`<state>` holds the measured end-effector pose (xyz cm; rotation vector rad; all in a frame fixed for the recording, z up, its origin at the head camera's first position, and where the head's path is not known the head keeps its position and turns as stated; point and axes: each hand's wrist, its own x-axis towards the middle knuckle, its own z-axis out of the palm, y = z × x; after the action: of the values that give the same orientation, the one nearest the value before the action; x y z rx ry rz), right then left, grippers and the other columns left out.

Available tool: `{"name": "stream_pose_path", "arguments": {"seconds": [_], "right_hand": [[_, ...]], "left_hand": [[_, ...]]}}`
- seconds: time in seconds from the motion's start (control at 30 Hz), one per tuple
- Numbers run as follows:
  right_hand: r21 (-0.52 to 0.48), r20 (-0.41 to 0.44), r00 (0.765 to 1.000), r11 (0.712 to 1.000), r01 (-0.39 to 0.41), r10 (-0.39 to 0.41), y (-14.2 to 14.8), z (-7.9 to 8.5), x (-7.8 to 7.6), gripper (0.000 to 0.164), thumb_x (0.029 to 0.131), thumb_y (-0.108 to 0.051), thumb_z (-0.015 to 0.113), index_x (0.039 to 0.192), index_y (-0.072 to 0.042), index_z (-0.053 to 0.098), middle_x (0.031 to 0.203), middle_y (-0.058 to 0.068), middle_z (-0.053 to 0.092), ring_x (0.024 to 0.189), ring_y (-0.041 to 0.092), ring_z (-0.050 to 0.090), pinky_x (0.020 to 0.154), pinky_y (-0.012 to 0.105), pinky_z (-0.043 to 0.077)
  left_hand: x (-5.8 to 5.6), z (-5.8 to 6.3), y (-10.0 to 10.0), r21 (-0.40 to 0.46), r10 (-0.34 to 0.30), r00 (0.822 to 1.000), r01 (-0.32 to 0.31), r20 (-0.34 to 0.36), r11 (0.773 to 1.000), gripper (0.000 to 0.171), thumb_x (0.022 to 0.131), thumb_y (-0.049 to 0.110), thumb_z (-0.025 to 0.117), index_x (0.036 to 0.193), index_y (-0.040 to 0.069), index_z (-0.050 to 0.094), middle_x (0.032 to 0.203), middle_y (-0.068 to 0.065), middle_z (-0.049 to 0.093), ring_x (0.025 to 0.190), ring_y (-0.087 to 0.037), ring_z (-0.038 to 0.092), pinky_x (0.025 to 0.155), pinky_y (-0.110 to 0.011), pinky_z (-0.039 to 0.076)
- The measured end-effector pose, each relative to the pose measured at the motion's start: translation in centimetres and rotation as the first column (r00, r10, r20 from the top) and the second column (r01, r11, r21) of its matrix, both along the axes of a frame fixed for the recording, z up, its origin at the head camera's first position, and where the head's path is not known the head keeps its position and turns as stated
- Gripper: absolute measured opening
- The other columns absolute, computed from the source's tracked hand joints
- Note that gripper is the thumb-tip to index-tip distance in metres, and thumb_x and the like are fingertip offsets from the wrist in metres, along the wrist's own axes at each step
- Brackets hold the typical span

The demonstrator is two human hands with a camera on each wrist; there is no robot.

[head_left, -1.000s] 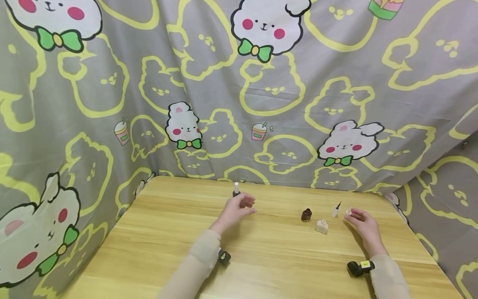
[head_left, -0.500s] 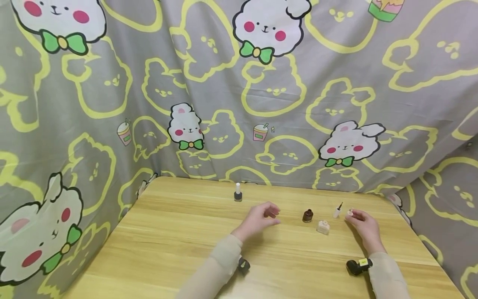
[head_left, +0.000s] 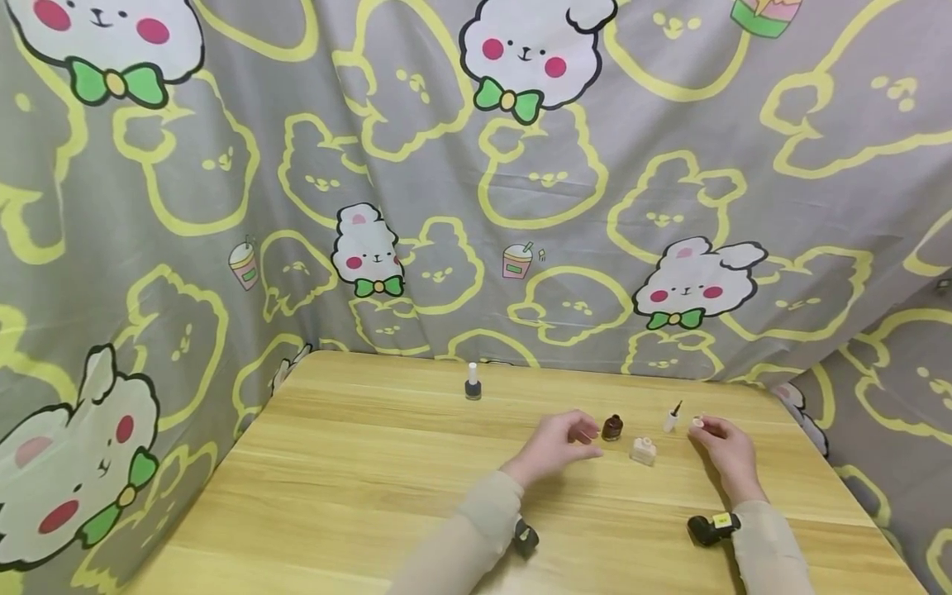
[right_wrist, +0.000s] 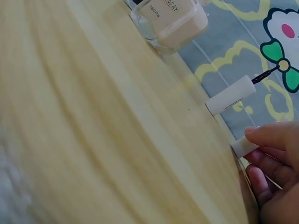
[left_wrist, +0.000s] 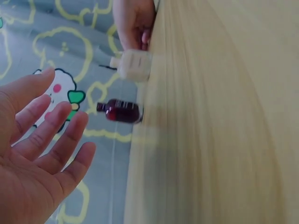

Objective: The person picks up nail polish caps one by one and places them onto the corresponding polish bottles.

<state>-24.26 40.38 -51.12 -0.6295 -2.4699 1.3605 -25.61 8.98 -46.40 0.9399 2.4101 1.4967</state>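
My left hand (head_left: 559, 446) hovers over the table with fingers apart, just left of an uncapped dark red nail polish bottle (head_left: 612, 428); the left wrist view shows its palm bare. Beside that bottle stands an uncapped pale beige nail polish bottle (head_left: 643, 451). My right hand (head_left: 727, 454) pinches a white nail polish cap (right_wrist: 244, 146) between thumb and fingers, its base down at the tabletop. Left of it, another white cap (right_wrist: 231, 95) stands upside down, with its dark brush (right_wrist: 262, 76) pointing up.
A capped dark nail polish bottle (head_left: 473, 387) with a white cap stands toward the back of the wooden table (head_left: 357, 463). A grey patterned curtain (head_left: 439, 182) hangs behind the table and along its sides.
My left hand has left the capped dark bottle at the back and moved right, to beside the dark red bottle. The right hand stays at the white cap.
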Motion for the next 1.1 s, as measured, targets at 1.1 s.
{"name": "stream_pose_path", "arguments": {"seconds": [1.1], "right_hand": [[-0.191,-0.025,0.993,0.975,-0.116,0.113,1.4,0.6,2.0,0.06,0.092,-0.033,0.067,0.132,0.008,0.048,0.081,-0.037,0.052,0.079,-0.016,0.051,0.072,0.007,0.045]], "left_hand": [[0.8,-2.5,6.7,0.019,0.08,0.984,-0.084,0.162,0.996,0.047,0.081,0.021,0.079,0.125,0.013,0.064,0.126,0.001,0.066,0.113,-0.015,0.061,0.094,-0.022,0.049]]}}
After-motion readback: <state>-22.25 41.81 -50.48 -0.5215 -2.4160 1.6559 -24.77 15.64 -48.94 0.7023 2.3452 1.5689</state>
